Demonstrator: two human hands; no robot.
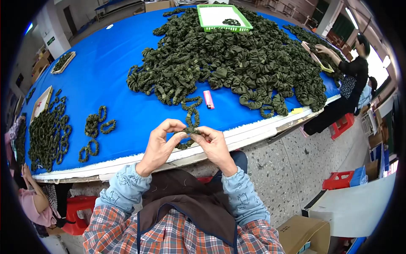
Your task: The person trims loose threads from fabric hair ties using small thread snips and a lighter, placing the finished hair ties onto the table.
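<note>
At the table's front edge, my left hand (160, 142) and my right hand (215, 146) pinch a dark green scrunchie (185, 144) between thumbs and fingers. Both hands are closed on it, and the fingertips hide part of its fabric. Just beyond them, more scrunchies (192, 111) lie in a short line on the blue table cover (122, 55). A pink lighter (208, 99) rests a little farther off, to the right of that line. Behind it spreads a large heap of dark green scrunchies (237, 63).
A green-rimmed basket (224, 29) sits on the heap's far side. Smaller scrunchie piles (50, 135) lie at left beside a shallow tray (41, 103). A person in black (357, 76) works at right; another person's arm (36, 190) shows at left. Red stools (338, 180) stand on the floor.
</note>
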